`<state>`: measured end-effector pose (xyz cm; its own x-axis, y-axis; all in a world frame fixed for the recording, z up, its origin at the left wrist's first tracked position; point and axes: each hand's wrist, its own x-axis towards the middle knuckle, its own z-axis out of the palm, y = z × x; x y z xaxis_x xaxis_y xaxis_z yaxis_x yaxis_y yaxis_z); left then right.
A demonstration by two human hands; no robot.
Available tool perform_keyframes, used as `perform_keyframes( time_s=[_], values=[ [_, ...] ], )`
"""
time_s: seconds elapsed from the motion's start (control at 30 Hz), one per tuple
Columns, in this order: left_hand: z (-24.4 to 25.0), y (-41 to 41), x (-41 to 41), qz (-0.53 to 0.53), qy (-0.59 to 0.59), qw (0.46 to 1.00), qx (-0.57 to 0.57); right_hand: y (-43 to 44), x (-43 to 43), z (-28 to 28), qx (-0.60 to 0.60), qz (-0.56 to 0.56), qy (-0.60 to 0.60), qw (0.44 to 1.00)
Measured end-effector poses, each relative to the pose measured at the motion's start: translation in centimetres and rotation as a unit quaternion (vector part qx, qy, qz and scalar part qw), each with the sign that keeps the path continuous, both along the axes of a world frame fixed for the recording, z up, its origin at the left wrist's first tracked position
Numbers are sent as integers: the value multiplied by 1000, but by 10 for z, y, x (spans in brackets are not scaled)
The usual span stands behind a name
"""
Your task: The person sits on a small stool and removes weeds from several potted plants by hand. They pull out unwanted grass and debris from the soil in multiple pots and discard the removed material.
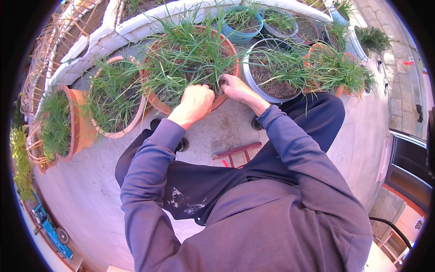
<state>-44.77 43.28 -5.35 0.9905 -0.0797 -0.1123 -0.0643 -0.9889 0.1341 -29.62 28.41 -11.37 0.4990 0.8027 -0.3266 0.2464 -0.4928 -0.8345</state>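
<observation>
A large terracotta pot (234, 47) stands in front of me, full of long, thin, grass-like green leaves (183, 61) that spill over its rim. My left hand (198, 100) is at the pot's near side, fingers curled down among the leaves; whatever is between them is hidden. Close by on the right, my right hand (236, 89) bends over the inner edge of the same pot. Its fingertips reach the leaf bases near the soil, and I cannot tell whether they pinch anything.
A white round pot (247, 73) with similar leaves stands to the right, and a light blue pot (234, 35) behind. On the left is an oval terracotta planter (131, 131). A low white brick wall (149, 23) curves behind. A red wooden stool (238, 153) lies between my legs.
</observation>
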Motion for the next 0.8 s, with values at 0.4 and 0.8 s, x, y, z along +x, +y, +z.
perform_keyframes(
  time_s=[0.4,0.8],
  values=[
    [-1,-8,3,14,20,1000,-1,-5,-26,-14,99,37,292,951],
    [4,-10,2,21,151,984,88,44,-21,-9,49,-373,463,803]
  ],
)
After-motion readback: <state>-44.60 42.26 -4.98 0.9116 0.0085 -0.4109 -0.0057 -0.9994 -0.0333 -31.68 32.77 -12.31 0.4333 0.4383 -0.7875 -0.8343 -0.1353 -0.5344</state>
